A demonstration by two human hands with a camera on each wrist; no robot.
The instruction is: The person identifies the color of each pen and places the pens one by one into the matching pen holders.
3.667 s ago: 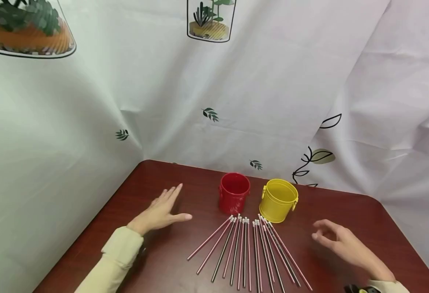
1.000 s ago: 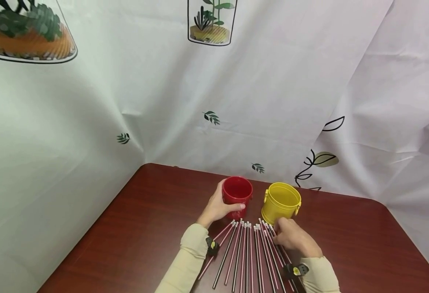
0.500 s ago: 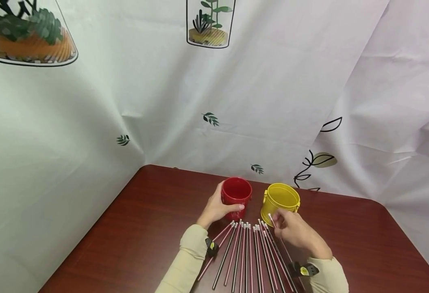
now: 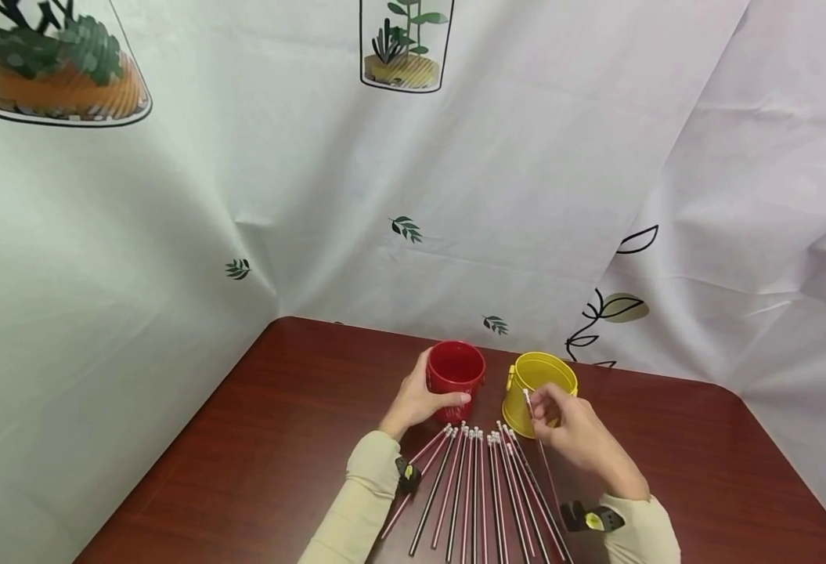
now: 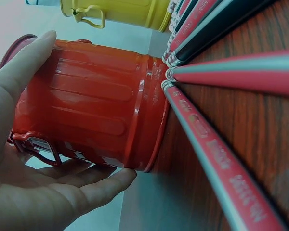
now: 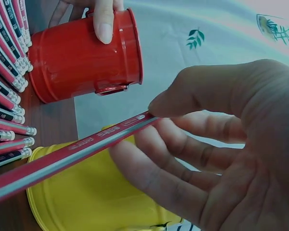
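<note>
A red bucket (image 4: 452,392) with small side handles stands upright on the table, and my left hand (image 4: 416,397) is wrapped round its left side, thumb across the front. My right hand (image 4: 576,427) pinches a red pencil with silver stripes (image 6: 94,144) between thumb and fingers near its eraser end. That pencil is raised at a slant, its eraser end up in front of the yellow bucket (image 4: 518,407). In the right wrist view the yellow bucket (image 6: 101,192) lies behind the pencil and fingers. Both buckets' visible insides hold nothing.
Several red and black pencils (image 4: 486,493) lie fanned on the dark wooden table (image 4: 279,439), their white eraser ends towards the buckets. A white patterned cloth (image 4: 525,196) hangs behind the table and along its left side.
My right hand came in to the fanned pencils, picked up the red one and raised it towards the yellow bucket. Earlier, my left hand moved from the open table to grip the red bucket.
</note>
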